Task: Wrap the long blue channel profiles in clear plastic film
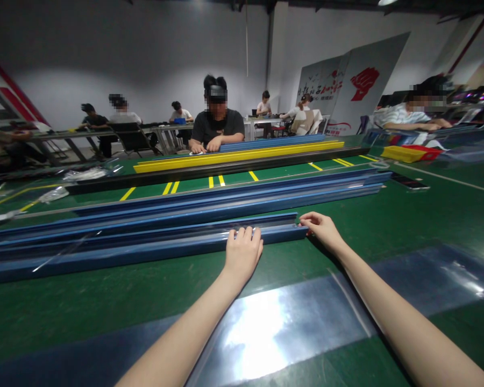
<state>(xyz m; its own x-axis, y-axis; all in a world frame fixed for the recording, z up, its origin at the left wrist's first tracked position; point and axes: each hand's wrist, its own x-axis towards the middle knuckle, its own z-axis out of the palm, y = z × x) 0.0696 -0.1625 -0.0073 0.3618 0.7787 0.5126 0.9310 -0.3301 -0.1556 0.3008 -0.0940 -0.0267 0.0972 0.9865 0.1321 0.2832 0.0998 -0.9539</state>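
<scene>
A long blue channel-shaped strip [145, 251] lies across the green table in front of me, its right end between my hands. My left hand [244, 252] is laid over its near wall, fingers bent over the edge and gripping it. At the right end of the strip, my right hand [321, 227] has thumb and fingers drawn together in a pinch; whatever is between them is too small to make out. Under my forearms lies a clear, shiny plastic sheet [282, 322], flat on the table.
Beyond are more blue strips [210, 201], a black strip [226, 167] and a yellow strip [242, 156]. A phone [410, 181] and a yellow tray [403, 154] lie to the right. Crumpled clear plastic [86, 173] is at left. A person [218, 126] sits opposite; others work behind.
</scene>
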